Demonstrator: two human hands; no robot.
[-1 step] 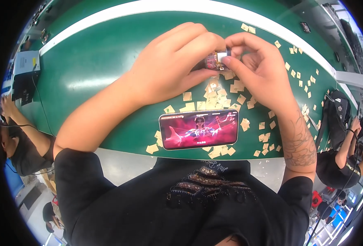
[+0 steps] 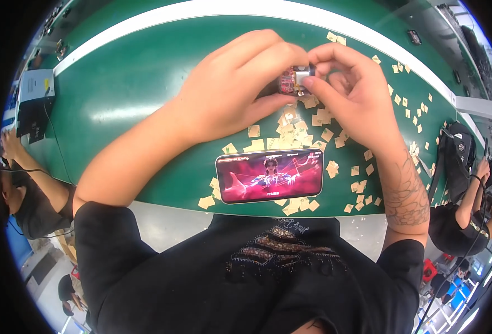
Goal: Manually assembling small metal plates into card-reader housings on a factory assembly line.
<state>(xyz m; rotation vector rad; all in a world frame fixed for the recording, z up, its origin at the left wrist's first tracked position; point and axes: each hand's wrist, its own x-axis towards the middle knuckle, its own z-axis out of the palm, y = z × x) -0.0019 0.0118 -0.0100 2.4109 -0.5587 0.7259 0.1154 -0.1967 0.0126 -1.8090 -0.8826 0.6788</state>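
Note:
Both hands meet above the far middle of the green table (image 2: 146, 72). Between them is a small electronic device (image 2: 288, 82) with a red circuit board, a silver-white part and a dark edge. My left hand (image 2: 237, 83) grips its left side, thumb below and fingers curled over the top. My right hand (image 2: 357, 83) pinches the right side, its thumb pressed on the silver-white part and the index finger behind. The fingers hide much of the device. Small cream paper squares (image 2: 293, 133) lie below the hands. Nearer me, a phone (image 2: 271, 175) shows a pink animated picture.
More paper squares (image 2: 360, 186) are scattered across the table's right side. A black bag (image 2: 457, 150) sits at the right edge, a grey-and-black box (image 2: 36, 97) with a cable at the left. Co-workers' arms (image 2: 34, 161) show at both sides. A white strip (image 2: 201, 10) borders the far edge.
The device and the fingers around it have shifted very slightly to the right. Both hands keep their hold on it.

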